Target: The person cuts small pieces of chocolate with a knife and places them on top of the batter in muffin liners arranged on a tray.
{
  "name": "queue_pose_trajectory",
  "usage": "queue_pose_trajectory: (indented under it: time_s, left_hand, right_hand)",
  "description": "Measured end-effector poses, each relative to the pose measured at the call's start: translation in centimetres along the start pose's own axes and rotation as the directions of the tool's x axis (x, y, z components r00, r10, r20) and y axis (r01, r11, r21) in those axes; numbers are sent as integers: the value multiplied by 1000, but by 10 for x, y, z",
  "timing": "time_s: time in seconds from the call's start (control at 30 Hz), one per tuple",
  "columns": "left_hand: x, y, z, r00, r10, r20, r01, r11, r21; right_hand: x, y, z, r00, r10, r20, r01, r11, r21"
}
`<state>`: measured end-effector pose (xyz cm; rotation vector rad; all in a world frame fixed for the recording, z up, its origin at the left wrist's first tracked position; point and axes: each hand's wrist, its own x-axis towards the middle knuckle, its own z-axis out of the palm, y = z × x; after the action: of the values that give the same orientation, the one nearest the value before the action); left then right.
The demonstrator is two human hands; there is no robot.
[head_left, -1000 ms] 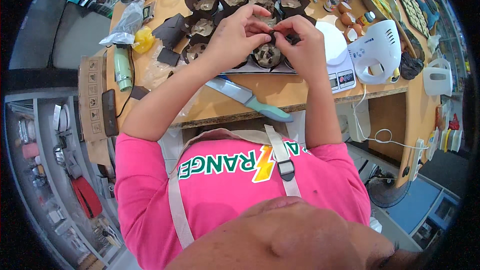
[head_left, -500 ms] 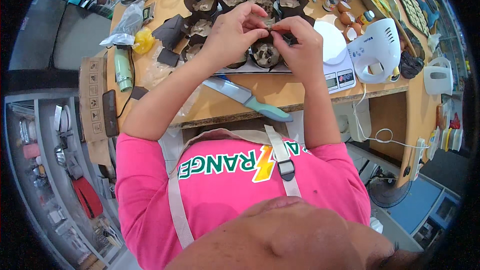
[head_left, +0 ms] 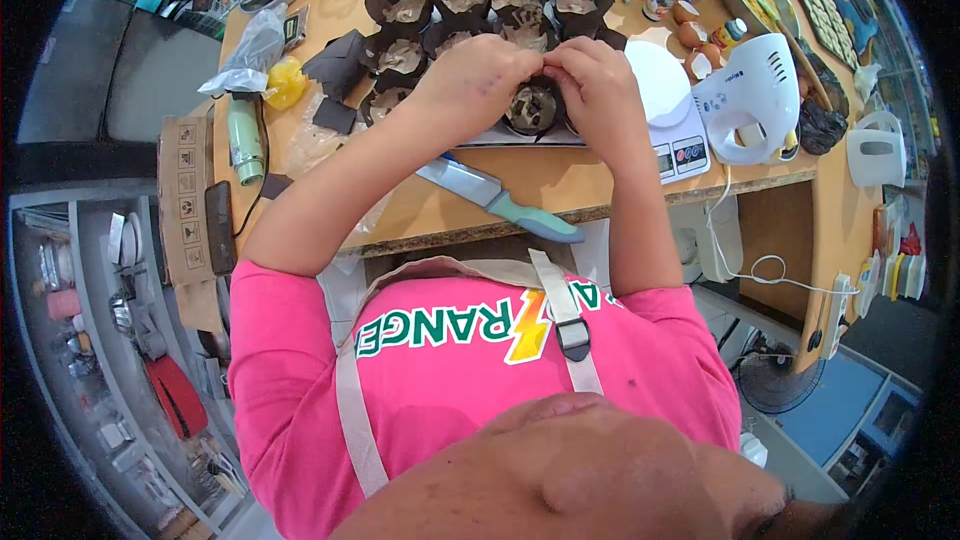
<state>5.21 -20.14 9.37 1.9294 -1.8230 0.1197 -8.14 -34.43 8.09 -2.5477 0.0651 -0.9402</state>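
Both my hands meet over the front rows of dark paper muffin cups, fingertips almost touching. My left hand point(head_left: 485, 80) is closed, its back toward me and its fingertips pressed together. My right hand point(head_left: 598, 90) pinches thumb against fingers beside it. Whatever small thing they hold is hidden between the fingertips. Just below them stands a muffin cup point(head_left: 533, 110) of brownish batter topped with dark pieces. Farther back, several more batter-filled cups point(head_left: 404, 8) stand in rows on a pale tray point(head_left: 560, 140). My hands and left forearm cover part of the rows.
A knife point(head_left: 500, 202) with a green handle lies at the table's front edge. Right of the cups are a white kitchen scale point(head_left: 665, 100), a hand mixer point(head_left: 752, 100) and cracked eggshells point(head_left: 700, 62). Leftward lie folded dark papers point(head_left: 338, 62) and a green bottle point(head_left: 245, 138).
My left hand has rolled over so its back shows, and its fingers have closed in. My right fingers have drawn together beside it. Both hands stay over the same cups.
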Motion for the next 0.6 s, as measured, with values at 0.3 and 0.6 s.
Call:
queue_pose_trajectory:
  time_s: [0.3, 0.6]
  left_hand:
    - [2, 0, -1, 998, -50, 49, 52, 998, -41]
    - [-5, 17, -12, 990, -125, 64, 141, 863, -485]
  right_hand:
    - [1, 1, -3, 999, 47, -11, -47, 999, -11]
    - [-3, -8, -26, 988, 151, -33, -146, 982, 119]
